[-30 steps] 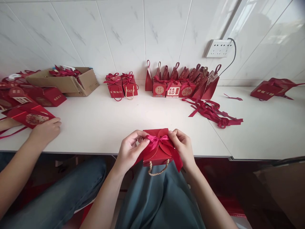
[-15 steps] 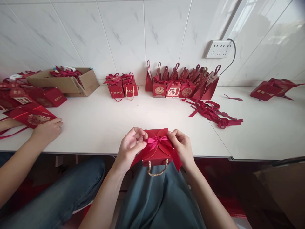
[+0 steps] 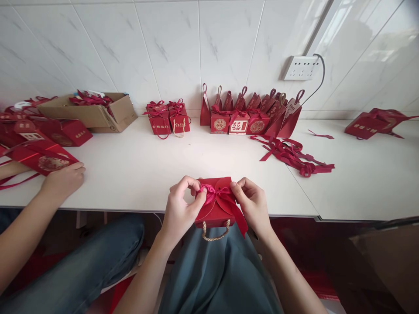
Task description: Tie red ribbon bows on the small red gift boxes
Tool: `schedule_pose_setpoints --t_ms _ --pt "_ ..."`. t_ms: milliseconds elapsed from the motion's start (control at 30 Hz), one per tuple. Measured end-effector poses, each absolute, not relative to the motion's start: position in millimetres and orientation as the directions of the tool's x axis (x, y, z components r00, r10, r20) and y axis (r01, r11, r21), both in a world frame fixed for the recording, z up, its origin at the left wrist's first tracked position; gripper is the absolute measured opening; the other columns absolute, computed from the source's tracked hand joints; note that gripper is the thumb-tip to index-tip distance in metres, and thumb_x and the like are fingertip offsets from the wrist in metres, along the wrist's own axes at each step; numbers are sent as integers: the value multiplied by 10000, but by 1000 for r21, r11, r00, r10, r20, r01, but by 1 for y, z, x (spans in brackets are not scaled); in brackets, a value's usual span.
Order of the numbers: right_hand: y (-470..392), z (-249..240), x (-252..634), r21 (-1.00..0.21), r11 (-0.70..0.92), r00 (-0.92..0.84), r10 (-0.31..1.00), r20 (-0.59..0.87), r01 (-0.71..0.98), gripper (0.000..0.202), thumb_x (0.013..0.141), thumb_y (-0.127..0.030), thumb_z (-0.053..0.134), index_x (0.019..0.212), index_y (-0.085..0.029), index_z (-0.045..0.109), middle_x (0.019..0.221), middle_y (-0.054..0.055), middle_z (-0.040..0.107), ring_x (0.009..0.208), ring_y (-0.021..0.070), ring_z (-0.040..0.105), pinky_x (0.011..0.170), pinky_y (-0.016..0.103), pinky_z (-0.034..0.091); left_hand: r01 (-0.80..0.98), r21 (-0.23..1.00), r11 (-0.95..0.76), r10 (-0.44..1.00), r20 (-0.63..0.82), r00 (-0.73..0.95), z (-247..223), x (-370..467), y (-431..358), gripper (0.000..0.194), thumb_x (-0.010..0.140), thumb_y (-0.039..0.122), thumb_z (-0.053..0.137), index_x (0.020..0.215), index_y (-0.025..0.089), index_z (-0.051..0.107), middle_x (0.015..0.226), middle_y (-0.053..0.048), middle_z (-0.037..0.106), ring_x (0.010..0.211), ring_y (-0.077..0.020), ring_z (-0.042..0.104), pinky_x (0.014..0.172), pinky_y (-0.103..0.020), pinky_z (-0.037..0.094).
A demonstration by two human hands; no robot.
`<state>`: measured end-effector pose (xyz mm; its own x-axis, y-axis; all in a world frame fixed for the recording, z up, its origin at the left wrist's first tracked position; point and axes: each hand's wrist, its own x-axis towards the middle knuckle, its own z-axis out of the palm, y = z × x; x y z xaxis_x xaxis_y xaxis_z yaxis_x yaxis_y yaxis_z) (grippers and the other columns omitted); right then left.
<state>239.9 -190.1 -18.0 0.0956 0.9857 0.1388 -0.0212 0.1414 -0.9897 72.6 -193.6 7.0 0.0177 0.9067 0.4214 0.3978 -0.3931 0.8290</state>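
A small red gift box (image 3: 214,214) with overlapping curved flaps rests at the table's front edge, in front of me. From its near side hangs a twisted gold rope handle (image 3: 216,238). Across its top a crimson ribbon (image 3: 240,218) is tied in a bow, one tail falling over the right side. My left hand (image 3: 183,203) pinches the bow's left loop between thumb and forefinger. On the other side my right hand (image 3: 251,200) has thumb and forefinger closed on the ribbon's right loop, close to the box's right edge.
Loose ribbons (image 3: 294,155) lie on the white table (image 3: 157,170). Finished red boxes (image 3: 240,124) stand along the wall, beside bow-topped boxes (image 3: 166,120). A cardboard carton (image 3: 121,113) is at the left, where another person's hand (image 3: 63,181) holds a red box (image 3: 49,159).
My left fingers have shifted slightly right, pinching the bow's left loop closer to the knot. The left ribbon tail no longer shows beside the box. My right hand has hardly moved.
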Motion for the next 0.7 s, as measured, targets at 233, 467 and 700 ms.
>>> schedule_pose_setpoints --t_ms 233,467,700 --pt "-190 -19 241 -989 145 84 986 144 -9 368 818 -470 593 610 -194 468 587 -26 464 545 106 375 484 233 299 501 783 -369 913 405 40 12 73 -200 140 815 196 496 701 217 417 664 19 458 662 -143 489 675 -289 401" --pt "-190 -19 241 -989 147 92 985 146 -10 380 805 -484 603 602 -193 466 572 -35 447 532 102 369 484 230 298 549 711 -439 867 496 52 15 70 -200 98 809 179 511 733 218 464 673 33 506 648 -136 507 729 -299 378" --pt "-190 -21 240 -991 129 81 989 126 -33 370 803 -482 610 612 -195 474 584 -31 466 536 104 387 472 221 302 706 558 -437 833 548 83 13 76 -199 155 751 73 425 693 216 418 593 65 456 564 -119 462 765 -323 334"
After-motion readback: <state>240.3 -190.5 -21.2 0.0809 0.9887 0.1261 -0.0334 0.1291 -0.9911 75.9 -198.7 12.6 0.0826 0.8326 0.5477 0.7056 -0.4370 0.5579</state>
